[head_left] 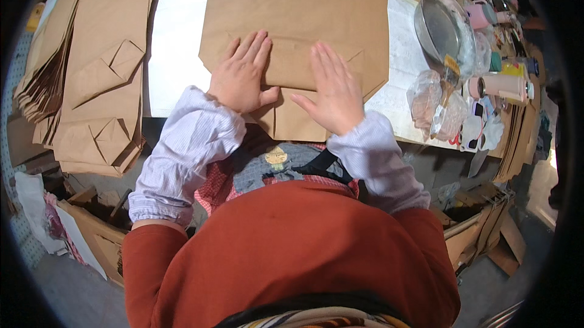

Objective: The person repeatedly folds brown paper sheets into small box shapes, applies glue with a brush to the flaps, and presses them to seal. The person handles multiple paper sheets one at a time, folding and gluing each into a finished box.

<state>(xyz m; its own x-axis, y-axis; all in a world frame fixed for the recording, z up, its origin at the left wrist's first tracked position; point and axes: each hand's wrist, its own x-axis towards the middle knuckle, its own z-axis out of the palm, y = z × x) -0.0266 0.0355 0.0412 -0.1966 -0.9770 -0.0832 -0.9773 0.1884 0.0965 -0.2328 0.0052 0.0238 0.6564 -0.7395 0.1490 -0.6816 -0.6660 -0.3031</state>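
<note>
A large brown paper bag (298, 0) lies flat on the white-covered table, its folded bottom end toward me. My left hand (242, 79) rests palm down on the left part of that fold, fingers stretched out and pointing away from me. On the right part lies my right hand (331, 91), also flat with its fingers extended. Both thumbs point inward, with a gap between them. A paper flap (295, 122) below the hands reaches over the table's near edge. Neither hand holds anything.
Stacked brown paper bags (109, 18) with folded ends fill the left side. At right stand a metal basin (441, 24), a brush (450, 72), plastic bags (424, 94), a pink mug (480, 15) and a bottle (508, 86). Cardboard boxes (94, 237) sit below the table.
</note>
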